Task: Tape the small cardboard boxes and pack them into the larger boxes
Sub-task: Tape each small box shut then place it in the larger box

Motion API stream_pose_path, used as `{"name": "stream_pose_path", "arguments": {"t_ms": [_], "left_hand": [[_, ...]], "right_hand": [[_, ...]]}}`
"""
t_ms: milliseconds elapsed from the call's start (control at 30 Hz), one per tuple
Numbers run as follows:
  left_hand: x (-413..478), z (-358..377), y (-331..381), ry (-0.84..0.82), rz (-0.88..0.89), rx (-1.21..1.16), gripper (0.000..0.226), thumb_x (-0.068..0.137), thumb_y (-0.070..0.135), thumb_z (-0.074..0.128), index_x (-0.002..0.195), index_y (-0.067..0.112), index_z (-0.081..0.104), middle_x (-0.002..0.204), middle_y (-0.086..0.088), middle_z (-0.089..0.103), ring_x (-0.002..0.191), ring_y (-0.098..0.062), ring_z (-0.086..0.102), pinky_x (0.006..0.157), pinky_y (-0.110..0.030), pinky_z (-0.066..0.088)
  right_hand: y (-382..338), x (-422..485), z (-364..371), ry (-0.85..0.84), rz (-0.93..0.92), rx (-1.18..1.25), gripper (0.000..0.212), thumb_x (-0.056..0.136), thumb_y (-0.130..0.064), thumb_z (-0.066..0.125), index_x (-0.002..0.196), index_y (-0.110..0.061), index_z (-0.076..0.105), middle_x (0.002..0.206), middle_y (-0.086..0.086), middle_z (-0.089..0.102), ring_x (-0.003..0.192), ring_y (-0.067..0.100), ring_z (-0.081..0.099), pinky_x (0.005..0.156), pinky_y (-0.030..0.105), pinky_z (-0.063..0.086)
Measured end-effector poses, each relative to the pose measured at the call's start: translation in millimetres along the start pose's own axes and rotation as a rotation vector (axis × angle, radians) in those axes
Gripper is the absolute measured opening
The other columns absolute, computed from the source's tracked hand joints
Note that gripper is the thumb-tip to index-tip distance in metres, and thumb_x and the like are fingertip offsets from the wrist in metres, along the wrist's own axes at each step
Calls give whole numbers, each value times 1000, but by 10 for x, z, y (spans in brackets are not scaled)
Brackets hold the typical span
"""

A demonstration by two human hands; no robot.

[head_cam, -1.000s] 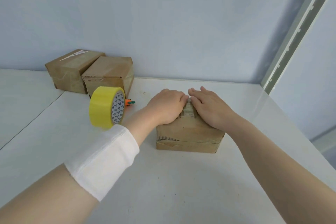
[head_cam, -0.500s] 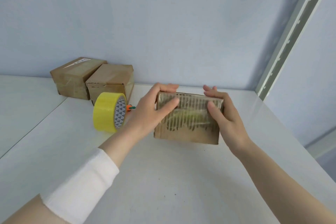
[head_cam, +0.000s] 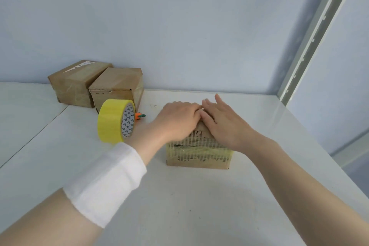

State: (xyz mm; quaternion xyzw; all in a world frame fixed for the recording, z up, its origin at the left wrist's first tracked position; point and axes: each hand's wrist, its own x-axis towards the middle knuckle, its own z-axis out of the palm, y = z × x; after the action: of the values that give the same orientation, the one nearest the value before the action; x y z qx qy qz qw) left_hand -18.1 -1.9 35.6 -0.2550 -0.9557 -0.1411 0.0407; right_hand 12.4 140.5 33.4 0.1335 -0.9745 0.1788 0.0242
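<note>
Lowered from its tilted two-handed hold, the small box (head_cam: 199, 153) now sits on the bench (head_cam: 179, 205). Left hand (head_cam: 177, 122) and right hand (head_cam: 223, 126) press its top, fingers together, gripping nothing. Step: smoothing tape. The next move probably needs the tape roll (head_cam: 111, 124) at 10 o'clock.

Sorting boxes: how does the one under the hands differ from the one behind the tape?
The front box has a torn, ribbed, yellow-taped face; the box behind the tape roll looks smooth. The left hand and right hand press only the front box. Both are cardboard.
</note>
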Motion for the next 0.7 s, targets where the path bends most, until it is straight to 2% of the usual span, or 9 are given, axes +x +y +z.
{"name": "stream_pose_path", "arguments": {"t_ms": [67, 167, 233, 300, 367, 467, 567, 633, 700], "left_hand": [[23, 11, -11, -61, -32, 18, 40, 101, 29, 20, 130, 21, 46, 127, -1, 54, 115, -22, 46, 94, -38, 35], [70, -39, -37, -129, -38, -8, 42, 101, 32, 18, 133, 22, 43, 132, -1, 51, 120, -22, 44, 97, -38, 34], [90, -52, -31, -129, -44, 4, 42, 101, 32, 18, 131, 20, 46, 130, -2, 53, 118, -24, 46, 94, -37, 35], [58, -8, -11, -70, -47, 40, 41, 101, 31, 19, 126, 18, 49, 123, -3, 56, 112, -24, 48, 89, -37, 35], [34, 47, -15, -18, -49, 7, 39, 101, 30, 21, 121, 18, 52, 118, -3, 57, 111, -24, 47, 90, -37, 36], [16, 75, -55, 111, -103, -339, 35, 100, 26, 32, 129, 21, 51, 133, 1, 52, 125, -18, 42, 102, -28, 31], [-71, 74, -134, 276, -286, -855, 48, 97, 32, 44, 143, 24, 32, 149, 7, 31, 138, -10, 26, 103, -22, 20], [-233, 117, -186, 226, -452, -1118, 57, 93, 43, 48, 144, 25, 29, 150, 7, 31, 138, -13, 29, 108, -28, 20], [-385, 194, -239, 74, -497, -1314, 47, 91, 47, 49, 130, 22, 53, 136, 3, 54, 124, -14, 50, 110, -38, 30]], "right_hand": [[12, 5, 26, -36, 21, 27, 53, 102, -38, 18, 150, -16, 17, 158, -5, 14, 146, 11, -5, 114, 25, 0], [29, 48, -70, -138, 32, 12, 53, 102, -37, 15, 150, -15, 12, 159, -4, 12, 146, 12, -6, 114, 27, 0], [24, 98, -102, -171, 46, 18, 51, 102, -35, 15, 148, -12, 19, 157, -2, 19, 146, 14, -2, 115, 32, 5], [-5, 86, -38, -99, 43, 31, 48, 103, -33, 15, 146, -13, 26, 155, -1, 25, 146, 14, 2, 115, 33, 8], [-13, 43, 43, -17, 43, 27, 48, 103, -33, 17, 148, -19, 23, 156, -7, 20, 145, 10, 2, 113, 28, 5], [11, 32, 55, 31, 28, 144, 46, 103, -30, 24, 148, -21, 23, 157, -10, 17, 145, 6, 1, 112, 24, 6], [106, -61, -4, 196, 189, 730, 51, 99, -34, 40, 147, -27, 24, 157, -13, 13, 144, 4, 5, 110, 22, 8], [219, -212, 10, 198, 349, 1010, 57, 94, -45, 47, 146, -31, 29, 155, -11, 22, 143, 11, 20, 116, 33, 16], [301, -315, 125, 57, 381, 1121, 54, 92, -51, 45, 139, -26, 43, 145, -6, 44, 135, 16, 39, 113, 41, 29]]}}
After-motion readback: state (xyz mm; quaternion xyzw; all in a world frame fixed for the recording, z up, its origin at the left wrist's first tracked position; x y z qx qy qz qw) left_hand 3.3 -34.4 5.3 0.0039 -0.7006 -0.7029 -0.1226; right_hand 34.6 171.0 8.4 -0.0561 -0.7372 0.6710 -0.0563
